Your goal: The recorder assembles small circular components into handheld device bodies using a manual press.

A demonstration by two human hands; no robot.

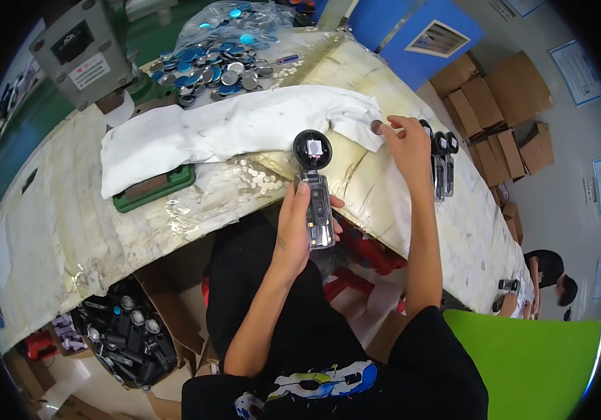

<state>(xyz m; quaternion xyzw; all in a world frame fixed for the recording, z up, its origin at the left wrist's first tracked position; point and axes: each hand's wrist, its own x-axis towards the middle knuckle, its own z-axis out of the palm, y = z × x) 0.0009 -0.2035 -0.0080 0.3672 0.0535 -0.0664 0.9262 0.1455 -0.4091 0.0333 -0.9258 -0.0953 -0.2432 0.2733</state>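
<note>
Over the table's front edge, my left hand (295,220) is closed around a handheld device (319,210) with a clear body and a round black head, which points away from me. Its fingertips show on the device's right side. Farther right, my right hand (409,143) pinches a small dark round disc (376,127) between thumb and finger, at the right end of a white cloth (244,122). Beside that hand, several similar devices (443,164) lie in a row on the table, partly hidden by my forearm.
Loose silver and blue discs (220,70) are piled at the back, near a plastic bag (237,24). A grey-green machine (83,52) stands at left. Small white pieces (262,176) lie by a green tray (157,189). Below, a carton (167,308) holds black parts. Another person (547,273) works at far right.
</note>
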